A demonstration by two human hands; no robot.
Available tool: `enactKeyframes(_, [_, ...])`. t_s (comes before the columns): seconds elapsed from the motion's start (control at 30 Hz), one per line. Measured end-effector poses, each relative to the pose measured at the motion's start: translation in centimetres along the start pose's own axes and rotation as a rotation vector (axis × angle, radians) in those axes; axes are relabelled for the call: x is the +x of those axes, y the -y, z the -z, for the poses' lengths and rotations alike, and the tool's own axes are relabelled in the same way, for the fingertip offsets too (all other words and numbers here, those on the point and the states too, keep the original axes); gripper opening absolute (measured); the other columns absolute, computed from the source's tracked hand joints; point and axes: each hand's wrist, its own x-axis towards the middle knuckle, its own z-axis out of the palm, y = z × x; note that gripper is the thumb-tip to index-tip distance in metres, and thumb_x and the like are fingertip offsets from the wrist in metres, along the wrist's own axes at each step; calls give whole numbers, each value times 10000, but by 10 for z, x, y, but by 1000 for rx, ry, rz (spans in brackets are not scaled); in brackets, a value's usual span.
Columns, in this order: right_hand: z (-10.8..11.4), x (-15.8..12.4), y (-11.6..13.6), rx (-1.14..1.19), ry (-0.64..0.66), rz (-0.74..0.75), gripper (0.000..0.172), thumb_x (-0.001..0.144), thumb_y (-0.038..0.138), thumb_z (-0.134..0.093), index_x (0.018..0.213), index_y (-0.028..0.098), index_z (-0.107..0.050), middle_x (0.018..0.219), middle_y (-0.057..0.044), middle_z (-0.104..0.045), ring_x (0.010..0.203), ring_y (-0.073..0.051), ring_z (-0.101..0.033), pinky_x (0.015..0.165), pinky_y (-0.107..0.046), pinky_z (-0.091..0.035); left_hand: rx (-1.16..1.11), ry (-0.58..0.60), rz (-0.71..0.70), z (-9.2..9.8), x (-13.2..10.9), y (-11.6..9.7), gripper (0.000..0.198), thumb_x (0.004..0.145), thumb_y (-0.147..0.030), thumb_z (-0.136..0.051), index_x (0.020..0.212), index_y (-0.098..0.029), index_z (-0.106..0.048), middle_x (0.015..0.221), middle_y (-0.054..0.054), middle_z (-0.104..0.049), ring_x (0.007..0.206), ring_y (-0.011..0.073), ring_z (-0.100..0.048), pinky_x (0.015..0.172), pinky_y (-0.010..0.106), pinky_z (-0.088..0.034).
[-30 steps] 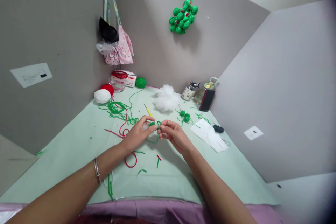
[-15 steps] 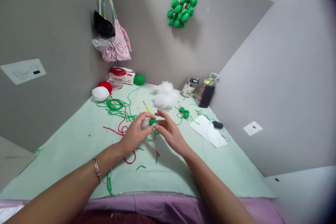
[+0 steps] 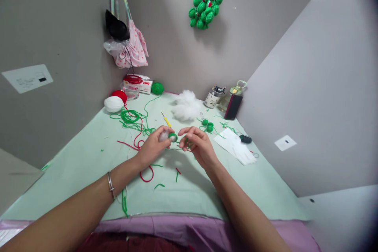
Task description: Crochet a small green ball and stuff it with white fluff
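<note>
My left hand (image 3: pixel 155 144) is closed around a small green crocheted piece (image 3: pixel 173 137), whose open end faces right and shows white stuffing inside. A tuft of white fibrefill (image 3: pixel 163 136) is also tucked within this hand, partly hidden by the fingers. Just to the right, my right hand (image 3: pixel 198 145) is apart from the piece, its fingers curled. Loops of green yarn (image 3: pixel 189 143) show between those fingers, partly covered by them. A yellow-handled crochet hook (image 3: pixel 166 119) lies on the table beyond my left hand.
Fluffy fibrefill (image 3: pixel 186 106) lies at the back, with two small green balls (image 3: pixel 207 125) right of it. Tangled green yarn (image 3: pixel 131 117) and a white yarn ball (image 3: pixel 113 104) are at left. White paper (image 3: pixel 234 145), a phone (image 3: pixel 233 107) and a pen cup (image 3: pixel 213 97) stand or lie right.
My right hand has drawn away to the right from the crocheted piece, with green yarn now showing at its fingers. My left hand stays in place, and the piece's stuffed opening is more visible.
</note>
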Motion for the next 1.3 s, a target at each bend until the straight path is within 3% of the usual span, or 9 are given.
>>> enactKeyframes(0.17, [3, 1, -5, -52, 67, -91, 336, 817, 533, -774, 937, 251, -634, 764, 27, -663, 564, -114, -471, 566, -273, -356, -5, -44, -25, -3, -4, -7, 225, 755, -339, -720, 954, -251, -664, 911, -12, -672, 810, 202, -595, 812, 310, -488])
enactKeyframes(0.33, [0, 0, -14, -152, 240, -183, 495, 803, 670, -757, 699, 191, -693, 568, 26, -564, 573, -124, -443, 586, -283, -334, -53, -41, 8, -3, -4, -2, 236, 735, -327, -768, 946, -248, -699, 920, -3, -692, 837, 206, -604, 822, 302, -492])
enactKeyframes(0.43, [-2, 3, -19, -166, 152, -193, 553, 848, 730, -657, 678, 203, -665, 498, 76, -355, 516, -108, -304, 552, -288, -236, -135, -62, 60, -1, -1, 2, 351, 780, -410, -774, 1085, -247, -713, 1104, 36, -724, 943, 212, -645, 877, 303, -507])
enactKeyframes(0.53, [-6, 5, -22, -183, 72, -211, 534, 842, 711, -663, 648, 216, -618, 504, 90, -259, 509, -106, -249, 546, -293, -191, -254, -83, 109, 4, 2, 3, 409, 897, -508, -614, 1197, -250, -717, 1252, 80, -731, 1097, 233, -668, 942, 325, -525])
enactKeyframes(0.6, [-10, 4, -22, -205, 57, -226, 523, 840, 694, -671, 638, 215, -613, 511, 86, -263, 508, -105, -255, 547, -294, -193, -326, -80, 114, 8, 4, 2, 396, 914, -483, -537, 1117, -231, -764, 1234, 98, -756, 1183, 247, -661, 982, 332, -526])
enactKeyframes(0.7, [-17, 1, -24, -242, 51, -236, 508, 840, 671, -680, 638, 208, -620, 524, 76, -314, 514, -103, -292, 555, -292, -223, -387, -77, 100, 12, 6, 2, 295, 831, -349, -604, 991, -215, -813, 1192, 92, -781, 1224, 236, -646, 1013, 308, -509])
enactKeyframes(0.9, [-19, 1, -29, -294, 8, -202, 491, 863, 653, -633, 655, 209, -620, 529, 74, -312, 523, -107, -296, 549, -287, -219, -401, -101, 89, 11, 8, 6, 357, 708, -244, -747, 1060, -203, -791, 962, 34, -746, 854, 169, -670, 777, 268, -516])
enactKeyframes(1.1, [-20, -2, -24, -348, -35, -117, 409, 887, 544, -587, 675, 197, -626, 552, 62, -355, 554, -113, -299, 561, -280, -228, -345, -69, 56, 3, 7, 9, 364, 672, -286, -814, 1013, -187, -735, 859, 11, -697, 802, 172, -651, 778, 283, -500])
enactKeyframes(1.3, [-25, -4, -22, -381, -3, -41, 345, 889, 470, -534, 682, 200, -593, 593, 50, -387, 588, -126, -336, 586, -281, -266, -224, -70, 18, 1, 6, 13, 435, 684, -260, -782, 1112, -209, -718, 1095, 41, -717, 1003, 214, -631, 864, 302, -484])
